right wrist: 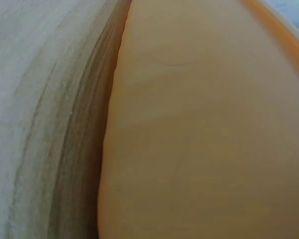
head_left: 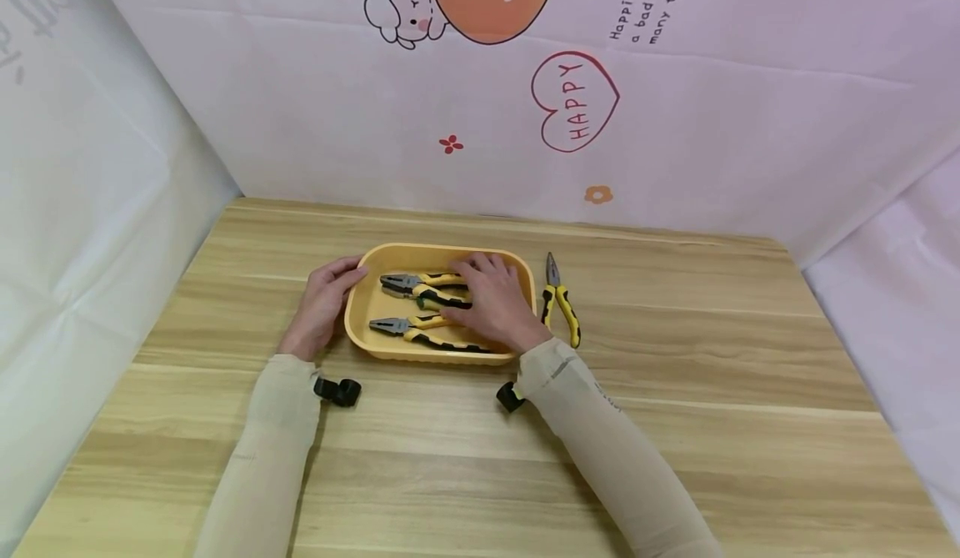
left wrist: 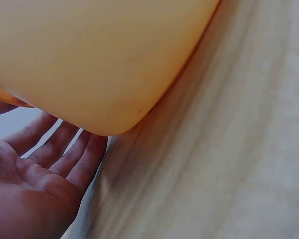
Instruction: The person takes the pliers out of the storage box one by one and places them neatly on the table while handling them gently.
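Observation:
At the left end of a yellow plastic basket [head_left: 442, 359] my left hand [head_left: 318, 304] has its thumb at the rim. In the left wrist view, the fingers [left wrist: 72, 158] of that hand lie against the outer wall. Inside the basket, my right hand [head_left: 498, 299] reaches over the upper pliers [head_left: 405, 282], thumb and fingertips on either side of their yellow-black handles, whose ends it hides. Another pair of pliers [head_left: 390, 325] lies below them, jaws to the left. The right wrist view shows only the basket's outer wall [right wrist: 204, 129] and the table.
Right of the basket, long-nose pliers [head_left: 552, 274] lie on the wood-grain table [head_left: 435, 466], nose toward the back and handles spread. A printed white cloth [head_left: 480, 166] hangs behind the table. Small black devices [head_left: 339, 391] are worn at both wrists.

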The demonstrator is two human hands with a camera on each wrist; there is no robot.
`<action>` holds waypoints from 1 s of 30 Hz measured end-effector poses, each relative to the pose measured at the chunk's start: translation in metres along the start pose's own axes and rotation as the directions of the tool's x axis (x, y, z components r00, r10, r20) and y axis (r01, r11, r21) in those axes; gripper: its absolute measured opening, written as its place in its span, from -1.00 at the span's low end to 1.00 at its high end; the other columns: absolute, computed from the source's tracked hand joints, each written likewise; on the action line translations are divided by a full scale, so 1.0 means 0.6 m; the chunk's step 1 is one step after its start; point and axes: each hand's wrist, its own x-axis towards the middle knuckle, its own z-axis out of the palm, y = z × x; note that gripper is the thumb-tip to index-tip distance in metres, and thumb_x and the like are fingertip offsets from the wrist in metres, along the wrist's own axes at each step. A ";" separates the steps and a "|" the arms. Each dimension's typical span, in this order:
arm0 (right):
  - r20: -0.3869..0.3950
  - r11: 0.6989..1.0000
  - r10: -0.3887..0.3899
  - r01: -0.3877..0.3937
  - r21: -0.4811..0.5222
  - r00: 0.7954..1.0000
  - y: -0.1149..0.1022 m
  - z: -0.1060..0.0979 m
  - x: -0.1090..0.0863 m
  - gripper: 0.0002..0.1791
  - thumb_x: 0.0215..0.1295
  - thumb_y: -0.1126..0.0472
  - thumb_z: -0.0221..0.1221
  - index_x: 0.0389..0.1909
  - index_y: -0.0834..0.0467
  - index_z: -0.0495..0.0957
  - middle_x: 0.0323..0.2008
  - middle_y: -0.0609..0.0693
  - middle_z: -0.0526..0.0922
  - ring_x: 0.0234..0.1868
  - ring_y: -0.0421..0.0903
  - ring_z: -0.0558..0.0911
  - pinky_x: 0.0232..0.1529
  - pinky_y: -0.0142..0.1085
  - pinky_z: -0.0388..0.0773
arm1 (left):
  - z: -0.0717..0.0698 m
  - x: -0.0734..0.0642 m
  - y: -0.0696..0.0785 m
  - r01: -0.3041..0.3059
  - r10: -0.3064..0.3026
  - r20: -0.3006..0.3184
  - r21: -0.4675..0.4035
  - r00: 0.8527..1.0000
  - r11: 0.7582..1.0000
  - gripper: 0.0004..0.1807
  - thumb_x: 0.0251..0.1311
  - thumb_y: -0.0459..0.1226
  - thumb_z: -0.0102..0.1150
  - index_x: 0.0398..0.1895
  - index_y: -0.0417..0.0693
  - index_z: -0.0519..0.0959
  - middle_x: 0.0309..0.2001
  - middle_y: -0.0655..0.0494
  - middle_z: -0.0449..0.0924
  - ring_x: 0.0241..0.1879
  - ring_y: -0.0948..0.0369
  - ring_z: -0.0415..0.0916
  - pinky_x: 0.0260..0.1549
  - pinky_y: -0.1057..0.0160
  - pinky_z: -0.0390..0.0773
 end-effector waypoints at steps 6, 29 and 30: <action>0.018 1.000 0.028 -0.028 -0.002 0.999 -0.001 0.001 0.000 -0.23 0.29 -0.19 0.35 0.44 0.06 0.42 0.23 0.10 0.40 0.25 0.12 0.32 0.20 0.18 0.32 | 0.000 -0.001 0.001 -0.003 0.003 0.006 0.006 1.000 1.000 -0.49 0.54 -0.25 0.03 0.38 -0.44 0.35 0.23 -0.23 0.45 0.04 0.20 0.59 0.00 0.36 0.63; 0.079 0.999 0.050 -0.048 -0.023 0.996 0.000 0.003 0.002 -0.25 0.36 -0.22 0.26 0.45 0.07 0.39 0.14 0.13 0.38 0.15 0.09 0.34 -0.04 -0.01 0.27 | 0.001 -0.001 0.001 0.000 0.000 0.000 -0.011 1.000 1.000 -0.48 0.53 -0.24 0.06 0.39 -0.41 0.35 0.21 -0.14 0.46 0.06 0.16 0.57 -0.01 0.34 0.64; 0.082 0.999 0.048 -0.047 -0.022 0.995 0.000 0.003 0.002 -0.25 0.37 -0.22 0.25 0.45 0.07 0.39 0.13 0.13 0.38 0.13 0.08 0.33 -0.06 -0.03 0.25 | 0.000 -0.001 0.001 0.000 0.000 0.000 -0.006 1.000 1.000 -0.49 0.53 -0.25 0.05 0.39 -0.40 0.35 0.21 -0.15 0.46 0.06 0.16 0.57 -0.01 0.34 0.64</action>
